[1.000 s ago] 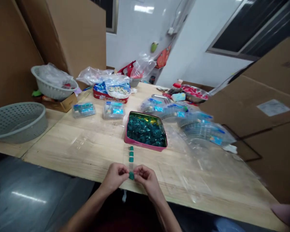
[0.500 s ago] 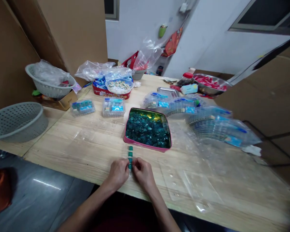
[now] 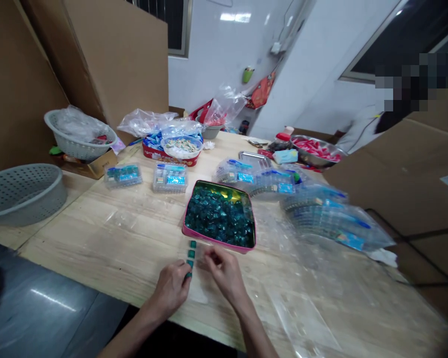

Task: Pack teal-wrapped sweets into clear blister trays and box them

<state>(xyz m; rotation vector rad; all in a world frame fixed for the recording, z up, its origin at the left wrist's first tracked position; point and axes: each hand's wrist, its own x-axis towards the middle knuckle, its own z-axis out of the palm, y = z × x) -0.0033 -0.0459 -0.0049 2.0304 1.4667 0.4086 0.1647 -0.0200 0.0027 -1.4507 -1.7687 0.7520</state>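
Observation:
Several small glossy green blocks (image 3: 191, 254) stand in a short column in a thin clear plastic tray (image 3: 182, 247) near the table's front edge. My left hand (image 3: 172, 284) is closed at the tray's near left side, its fingertips against the lowest block. To the right of the column, my right hand (image 3: 224, 271) is raised slightly with thumb and fingers pinched; what they hold, if anything, cannot be made out. Just beyond both hands sits a pink-rimmed tin (image 3: 218, 242) filled with loose dark teal pieces (image 3: 220, 214).
Packed clear boxes (image 3: 170, 178) lie behind the tin, with fanned stacks of clear packs (image 3: 321, 214) on the right. Clear plastic sheets (image 3: 298, 308) cover part of the right side. Grey baskets (image 3: 26, 194) stand left; a metal bowl (image 3: 323, 160) of pink pieces is at the back right.
My right hand has moved away from the green blocks, up and to the right. My left hand remains beside the lowest block. The whole view has shifted slightly.

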